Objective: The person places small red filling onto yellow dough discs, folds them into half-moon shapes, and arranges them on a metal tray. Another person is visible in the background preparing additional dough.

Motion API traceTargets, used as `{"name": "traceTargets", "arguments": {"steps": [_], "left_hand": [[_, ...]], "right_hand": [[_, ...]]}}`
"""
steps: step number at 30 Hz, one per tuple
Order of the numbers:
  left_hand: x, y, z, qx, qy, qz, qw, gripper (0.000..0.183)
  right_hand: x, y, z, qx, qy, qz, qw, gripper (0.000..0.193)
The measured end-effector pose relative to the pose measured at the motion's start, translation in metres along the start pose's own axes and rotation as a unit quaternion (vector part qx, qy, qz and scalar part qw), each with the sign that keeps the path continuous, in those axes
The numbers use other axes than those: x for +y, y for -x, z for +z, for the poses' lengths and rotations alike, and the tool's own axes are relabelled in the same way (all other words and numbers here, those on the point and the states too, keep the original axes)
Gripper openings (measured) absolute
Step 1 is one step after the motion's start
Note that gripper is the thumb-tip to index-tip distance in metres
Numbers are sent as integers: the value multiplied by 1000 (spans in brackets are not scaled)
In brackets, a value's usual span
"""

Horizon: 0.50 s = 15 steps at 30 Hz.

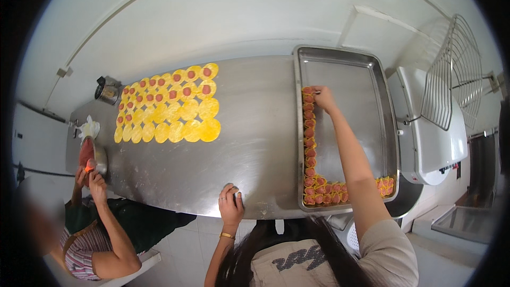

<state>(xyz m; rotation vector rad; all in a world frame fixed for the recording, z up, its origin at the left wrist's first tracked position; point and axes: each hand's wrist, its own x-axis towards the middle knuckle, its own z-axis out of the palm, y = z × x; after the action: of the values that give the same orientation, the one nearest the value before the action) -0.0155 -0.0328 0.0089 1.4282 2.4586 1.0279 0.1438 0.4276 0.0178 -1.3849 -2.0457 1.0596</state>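
My right hand (324, 99) reaches into the large metal tray (348, 133), its fingertips closed at an open-topped dumpling (308, 91) at the far end of the left column. The dumplings have yellow wrappers and pink meat filling. They line the tray's left side and part of its near side. At the table's near edge, my left hand (230, 205) is curled around something small and greyish, mostly hidden by the fingers. Farther left on the table, round yellow wrappers (175, 111) lie in overlapping rows; many in the far rows carry a dab of pink filling.
At the left, another person's hands (95, 186) hold an orange-handled tool over a metal bowl (101, 157) of pink filling. A dark-topped container (108, 91) stands at the table's back left. Right of the tray are a white appliance (425, 122) and a wire fan guard (457, 74).
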Motion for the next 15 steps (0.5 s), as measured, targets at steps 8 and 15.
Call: {"name": "traceTargets", "arguments": {"steps": [8,15], "left_hand": [[-20,-9,-11,72,111,-82,988,18],[-28,-9,-9,66,52,-19,996,17]], "right_hand": [[-74,-31,46,124,61,-164,977,35],[-178,-74,229,-24,88,-204,975,37]]}}
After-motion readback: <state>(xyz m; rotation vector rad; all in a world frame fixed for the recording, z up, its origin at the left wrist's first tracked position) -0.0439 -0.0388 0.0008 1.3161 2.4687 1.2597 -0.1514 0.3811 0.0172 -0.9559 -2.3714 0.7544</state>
